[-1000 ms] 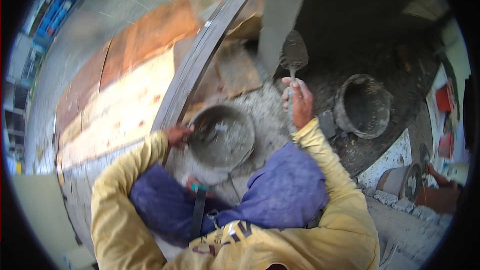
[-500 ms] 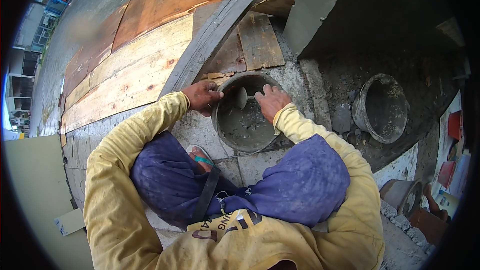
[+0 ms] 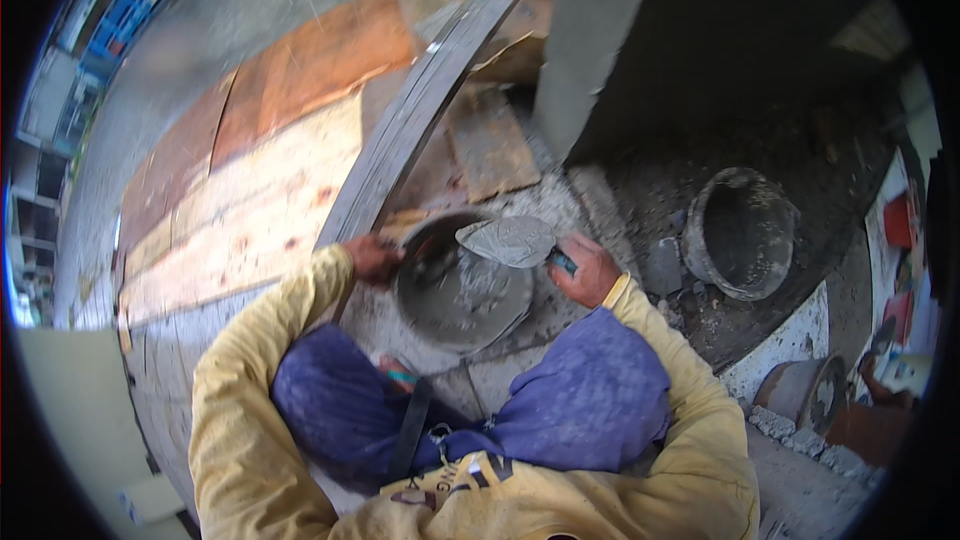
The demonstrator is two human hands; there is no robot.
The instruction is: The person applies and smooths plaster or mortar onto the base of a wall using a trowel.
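Observation:
A round dark tub (image 3: 463, 348) of wet grey mortar (image 3: 465, 290) stands on the paving in front of my knees. My left hand (image 3: 372, 259) is closed on its left rim, though motion blurs the fingers. In my right hand (image 3: 588, 272) is a trowel, gripped by its dark green handle (image 3: 563, 261). The trowel blade (image 3: 508, 241) hangs over the tub's far right side, coated or loaded with grey mortar.
Plywood sheets (image 3: 310, 70) cover the ground at left, crossed by a long timber beam (image 3: 440, 80). A grey plastered block (image 3: 590, 30) rises beyond the tub. A second tub (image 3: 742, 235) sits on dirt at right, with a bucket (image 3: 800, 390) nearer me.
My right hand has lifted the trowel out of the mortar and moved right and nearer, its blade now above the tub. My left hand stays at the rim while the whole view has shifted.

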